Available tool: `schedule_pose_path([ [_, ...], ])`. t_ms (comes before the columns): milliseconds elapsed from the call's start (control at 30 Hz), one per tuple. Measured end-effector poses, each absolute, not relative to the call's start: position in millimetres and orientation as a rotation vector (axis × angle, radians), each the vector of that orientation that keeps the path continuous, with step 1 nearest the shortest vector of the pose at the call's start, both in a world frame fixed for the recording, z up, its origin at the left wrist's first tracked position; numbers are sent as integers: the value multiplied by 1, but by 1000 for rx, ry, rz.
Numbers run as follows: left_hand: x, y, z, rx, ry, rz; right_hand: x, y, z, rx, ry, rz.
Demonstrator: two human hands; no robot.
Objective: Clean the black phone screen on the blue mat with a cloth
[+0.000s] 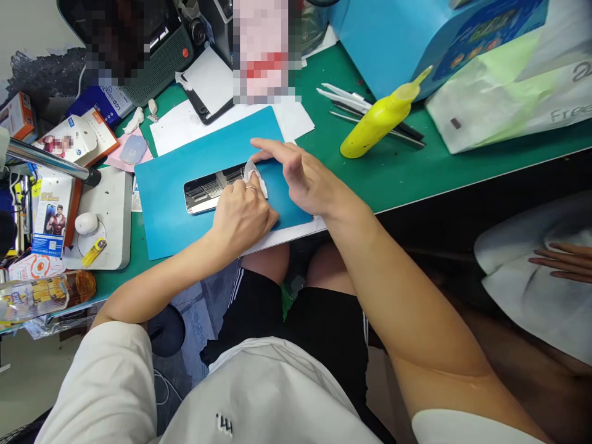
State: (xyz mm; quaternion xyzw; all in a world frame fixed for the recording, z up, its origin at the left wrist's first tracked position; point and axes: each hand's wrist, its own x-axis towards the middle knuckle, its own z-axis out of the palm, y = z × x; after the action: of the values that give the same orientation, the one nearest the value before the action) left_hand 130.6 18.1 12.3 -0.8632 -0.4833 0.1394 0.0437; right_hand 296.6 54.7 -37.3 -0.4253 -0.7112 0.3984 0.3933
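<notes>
Phone flat on blue mat, on green counter; we note its long axis running left to right, far end tilted slightly away from us. Our left hand, fingers curled, presses white cloth on its right end, partly covering it. Our right hand is open, fingers spread, beside the cloth. Yellow bottle and thin tools lie right; white box, left.

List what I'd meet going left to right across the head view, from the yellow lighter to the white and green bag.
Yellow lighter → phone → right hand → yellow squeeze bottle → white and green bag.
</notes>
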Motion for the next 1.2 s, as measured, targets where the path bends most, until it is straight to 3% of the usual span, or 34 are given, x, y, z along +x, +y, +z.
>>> schedule_pose_path([
  [533, 51, -15, 26, -2363, -1715, 657, 297, 54, -40, -1076, -1795, 1024],
  [1200, 11, 12, 32, -2526, -1702, 476, 291, 52, -44, -1127, -1868, 928],
])
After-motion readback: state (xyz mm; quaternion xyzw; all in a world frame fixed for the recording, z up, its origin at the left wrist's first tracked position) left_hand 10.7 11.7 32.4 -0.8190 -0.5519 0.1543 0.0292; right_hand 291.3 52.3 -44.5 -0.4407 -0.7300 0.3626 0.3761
